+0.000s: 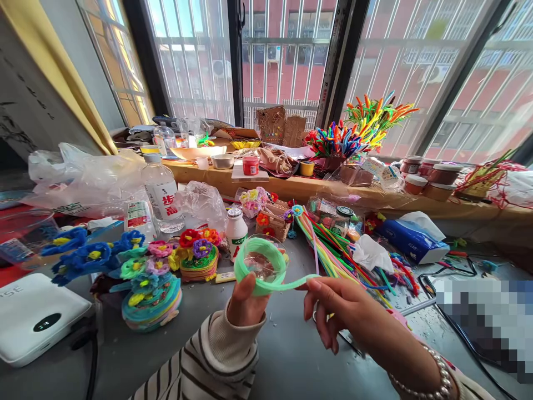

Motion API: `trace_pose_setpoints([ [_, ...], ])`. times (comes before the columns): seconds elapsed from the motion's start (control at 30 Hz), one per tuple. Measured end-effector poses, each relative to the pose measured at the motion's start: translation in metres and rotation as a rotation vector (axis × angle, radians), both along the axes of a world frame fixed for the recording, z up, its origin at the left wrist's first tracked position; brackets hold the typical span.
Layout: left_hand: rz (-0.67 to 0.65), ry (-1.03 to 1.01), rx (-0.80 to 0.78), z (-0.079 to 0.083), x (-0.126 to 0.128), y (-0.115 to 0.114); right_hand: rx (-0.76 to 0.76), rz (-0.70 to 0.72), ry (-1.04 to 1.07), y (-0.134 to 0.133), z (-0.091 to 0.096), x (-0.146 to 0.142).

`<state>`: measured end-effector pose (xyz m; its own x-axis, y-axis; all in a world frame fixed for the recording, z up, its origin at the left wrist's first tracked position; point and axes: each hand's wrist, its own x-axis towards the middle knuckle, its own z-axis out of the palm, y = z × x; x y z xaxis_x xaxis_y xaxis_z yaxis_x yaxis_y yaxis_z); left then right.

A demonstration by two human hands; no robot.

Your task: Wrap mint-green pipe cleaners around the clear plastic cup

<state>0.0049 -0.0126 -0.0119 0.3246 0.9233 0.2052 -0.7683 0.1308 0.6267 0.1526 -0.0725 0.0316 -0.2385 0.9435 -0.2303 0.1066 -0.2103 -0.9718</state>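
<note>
Now gripping the clear cup (261, 265) between the fingers of the left hand (249, 300)
Pinching with the fingers of the right hand (343, 303) the green strip (287, 286) coiled round the cup to their left

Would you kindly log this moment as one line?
left hand: holding clear container ringed by green strip; right hand: pinching strip beside container; nearby: white bottle

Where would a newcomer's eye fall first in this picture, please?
Probably on the bright bunch of colourful stems on the windowsill at right, and on the blue flowers at the left of the table. In the centre, the left hand holds a clear cup ringed by a green strip, while the right hand pinches the strip's outstretched part.
</note>
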Motion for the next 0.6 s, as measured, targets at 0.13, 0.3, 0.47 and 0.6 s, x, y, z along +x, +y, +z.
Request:
trace_pose_setpoints([
  [0.13,-0.139,-0.023,0.015,-0.001,-0.003,-0.002,0.061,-0.16,0.199,0.001,0.001,-0.004],
  [0.3,-0.255,-0.082,0.058,-0.003,0.0,-0.004,0.08,-0.306,0.292,0.003,0.001,-0.004],
  [0.47,-0.418,-0.155,0.102,-0.004,0.007,-0.001,0.161,-0.29,0.15,0.004,0.001,0.002],
  [0.6,-0.485,-0.174,0.139,-0.008,0.009,0.002,0.217,-0.284,0.058,0.003,0.002,0.003],
])
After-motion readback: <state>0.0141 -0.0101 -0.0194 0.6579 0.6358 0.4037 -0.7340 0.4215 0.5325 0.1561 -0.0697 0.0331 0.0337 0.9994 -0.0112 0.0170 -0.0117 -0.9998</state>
